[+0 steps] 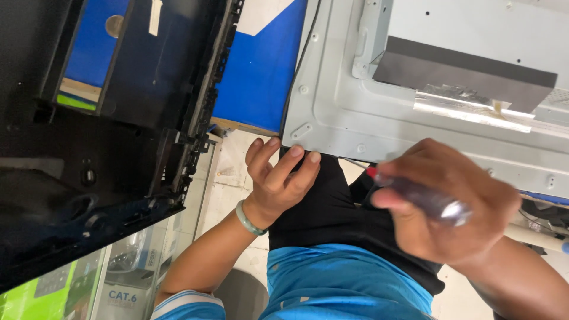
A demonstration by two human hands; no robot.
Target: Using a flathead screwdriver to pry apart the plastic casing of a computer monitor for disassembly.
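Screwdriver [422, 198] sits in the right hand [450, 207], in front of the person's body, just below the big grey metal panel [355, 112]. It looks light and stiff, with a smooth see-through handle that could slip, so the thick handle is the best place to hold. The right hand's grip is curled tight around that handle. The left hand [278, 181] has its fingers half spread, and the fingertips touch the bottom corner of the panel. That panel looks hard, thin and maybe heavy. A black plastic cover [118, 118] lies beside it.
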